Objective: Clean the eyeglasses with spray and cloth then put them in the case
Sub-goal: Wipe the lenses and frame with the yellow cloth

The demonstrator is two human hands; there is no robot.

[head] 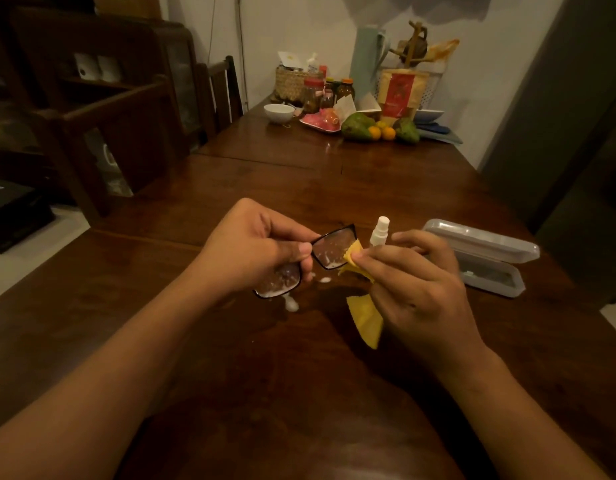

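My left hand (254, 247) pinches black-framed eyeglasses (329, 249) at the bridge, above the table. Both lenses carry white foam, and drops of foam (291, 303) lie on the wood below. My right hand (417, 289) pinches a yellow cloth (365, 320) against the edge of the right lens; the cloth's free end hangs down under the palm. A small white spray bottle (380, 232) stands upright just behind my right hand. To the right lies the grey glasses case (486, 258), its lid open.
The dark wooden table (265, 375) stretches away from me. At its far end are a white bowl (279, 113), jars, a woven basket (292, 81), fruit (379, 129), a plate and packets. A wooden chair (216, 95) stands at the left, a grey wall at the right.
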